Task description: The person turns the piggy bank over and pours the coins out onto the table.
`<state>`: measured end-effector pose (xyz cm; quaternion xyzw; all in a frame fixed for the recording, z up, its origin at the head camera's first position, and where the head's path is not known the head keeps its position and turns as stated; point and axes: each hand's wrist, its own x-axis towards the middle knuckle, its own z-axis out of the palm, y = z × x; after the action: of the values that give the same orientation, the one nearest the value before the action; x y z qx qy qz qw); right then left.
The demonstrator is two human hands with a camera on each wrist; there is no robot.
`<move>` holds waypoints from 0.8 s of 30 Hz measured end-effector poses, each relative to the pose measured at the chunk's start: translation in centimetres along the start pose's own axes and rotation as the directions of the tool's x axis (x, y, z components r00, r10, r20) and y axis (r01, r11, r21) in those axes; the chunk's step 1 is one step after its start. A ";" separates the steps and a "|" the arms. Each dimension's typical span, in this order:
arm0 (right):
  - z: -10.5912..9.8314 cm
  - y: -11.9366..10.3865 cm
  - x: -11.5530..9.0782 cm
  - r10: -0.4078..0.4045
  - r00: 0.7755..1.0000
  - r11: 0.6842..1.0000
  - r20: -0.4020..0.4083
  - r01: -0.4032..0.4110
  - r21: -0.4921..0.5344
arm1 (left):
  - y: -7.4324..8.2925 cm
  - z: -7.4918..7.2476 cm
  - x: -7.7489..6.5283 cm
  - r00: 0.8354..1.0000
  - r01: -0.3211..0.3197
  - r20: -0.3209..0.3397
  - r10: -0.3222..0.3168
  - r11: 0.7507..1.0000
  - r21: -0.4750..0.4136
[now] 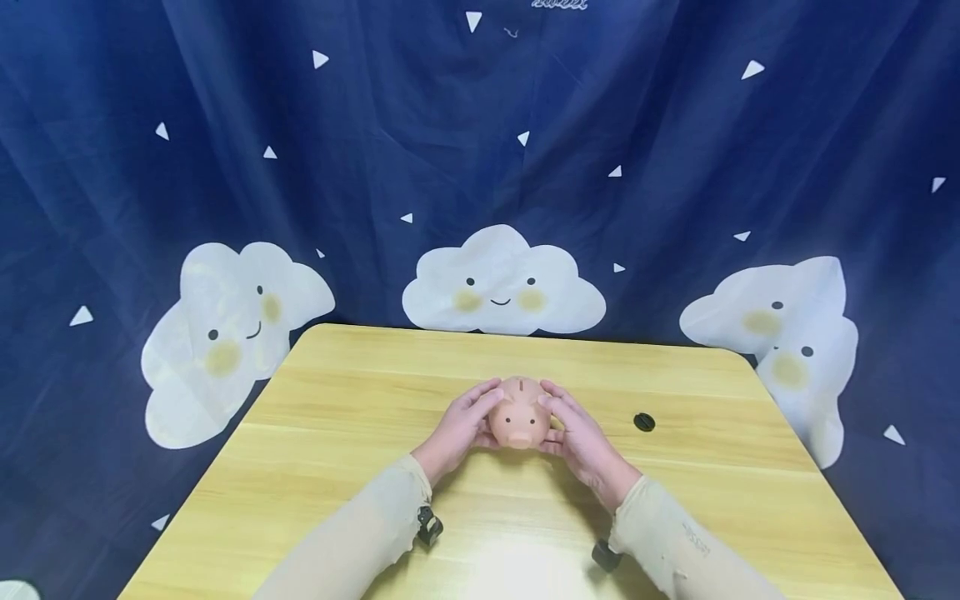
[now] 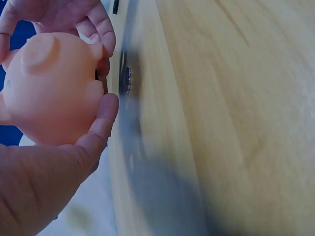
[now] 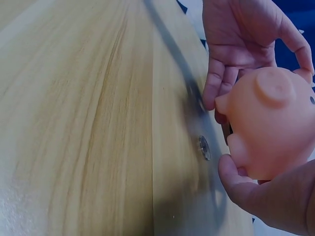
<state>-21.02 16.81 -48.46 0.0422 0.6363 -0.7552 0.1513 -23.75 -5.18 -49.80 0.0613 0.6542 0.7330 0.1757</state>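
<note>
A pink piggy bank (image 1: pixel 519 422) with a slot on top faces me, held between both hands over the middle of the table. My left hand (image 1: pixel 457 427) grips its left side, thumb up by the ear and fingers below. On the other side, my right hand (image 1: pixel 583 437) grips it the same way. Both wrist views show the pig's snout (image 2: pixel 40 51) and stubby feet, with fingertips around the feet and a gap between the pig and the tabletop. Beneath it a silver coin (image 3: pixel 204 147) lies on the wood; the pig hides this coin in the head view.
A small round black cap (image 1: pixel 644 422) lies on the light wooden table (image 1: pixel 360 400), right of the hands. Behind the far table edge hangs a dark blue curtain (image 1: pixel 450 100) with white clouds and triangles. Black wrist cameras (image 1: pixel 429 527) sit under both sleeves.
</note>
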 end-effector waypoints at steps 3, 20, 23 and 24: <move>0.0 0.0 0.0 0.007 1.000 1.000 0.006 -0.007 0.005 | 0.1 0.0 0.0 1.000 0.004 0.003 -0.004 1.000 0.001; -0.2 0.1 -0.2 0.044 0.999 0.999 0.027 -0.044 0.018 | -0.1 -0.1 -0.2 1.000 0.017 0.018 -0.017 1.000 0.009; -0.3 0.2 -0.2 0.047 0.999 0.999 0.026 -0.047 0.018 | -0.1 -0.1 -0.3 1.000 0.026 0.018 -0.026 1.000 0.005; -0.3 0.2 -0.2 0.048 0.999 0.999 0.026 -0.048 0.018 | -0.1 -0.2 -0.3 0.999 0.026 0.019 -0.026 1.000 0.006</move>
<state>-20.82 17.09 -48.68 0.0491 0.6262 -0.7576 0.1772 -23.52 -5.42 -49.87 0.0602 0.6552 0.7283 0.1915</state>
